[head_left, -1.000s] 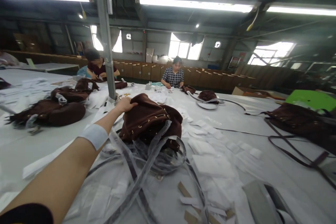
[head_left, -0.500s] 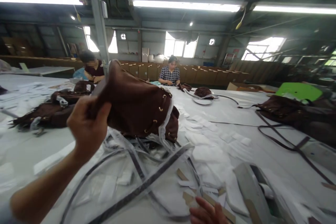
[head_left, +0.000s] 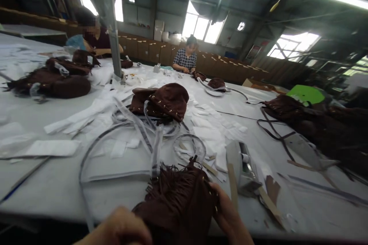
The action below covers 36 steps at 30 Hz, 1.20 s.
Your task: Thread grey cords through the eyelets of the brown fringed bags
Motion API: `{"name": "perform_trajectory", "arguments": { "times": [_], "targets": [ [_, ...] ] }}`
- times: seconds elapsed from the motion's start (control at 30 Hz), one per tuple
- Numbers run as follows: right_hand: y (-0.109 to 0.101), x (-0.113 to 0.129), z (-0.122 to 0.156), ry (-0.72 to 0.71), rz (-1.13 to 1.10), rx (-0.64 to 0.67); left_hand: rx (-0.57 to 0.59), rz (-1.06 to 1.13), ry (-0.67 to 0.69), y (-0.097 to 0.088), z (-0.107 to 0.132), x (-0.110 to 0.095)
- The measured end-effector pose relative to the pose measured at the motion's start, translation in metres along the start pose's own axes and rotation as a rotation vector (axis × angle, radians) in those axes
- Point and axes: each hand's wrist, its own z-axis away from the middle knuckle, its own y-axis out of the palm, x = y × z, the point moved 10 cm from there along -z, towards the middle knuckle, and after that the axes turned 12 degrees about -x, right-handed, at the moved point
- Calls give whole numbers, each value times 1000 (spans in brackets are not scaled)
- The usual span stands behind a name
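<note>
A brown fringed suede bag [head_left: 178,199] sits at the near edge of the white table [head_left: 43,183], close to me. My left hand [head_left: 123,227] grips its lower left side with the fingers curled. On the bag's right side, my right hand [head_left: 227,212] is closed on the edge. A strap wrapped in clear plastic [head_left: 156,149] runs from this bag up toward a second brown bag [head_left: 162,101] lying in the middle of the table.
White paper pieces and loose plastic-wrapped straps cover the table's middle. More brown bags lie at left [head_left: 51,82] and right [head_left: 304,116]. A metal post [head_left: 110,23] rises from the table. Two people work at the far side. A grey tool [head_left: 241,168] lies right of my hands.
My left hand lifted a brown bag from the pile and drew it down to the near edge. The right hand came up and took its right side. The camera tilted down.
</note>
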Motion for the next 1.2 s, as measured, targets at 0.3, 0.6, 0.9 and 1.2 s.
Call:
{"name": "perform_trajectory", "arguments": {
  "times": [0.3, 0.6, 0.9, 1.2],
  "targets": [
    [-11, 5, 16, -191, -111, 135, -481, 174, -651, -7, -2, 136],
    [-48, 4, 9, -218, -13, 33, -268, 546, -691, 64, -21, 138],
    [-61, 24, 2, -549, 128, -150, -484, 507, -366, 41, -8, 68],
    [-29, 3, -7, -289, 65, 98, -751, -58, -538, 1, 81, 127]
  ]
}}
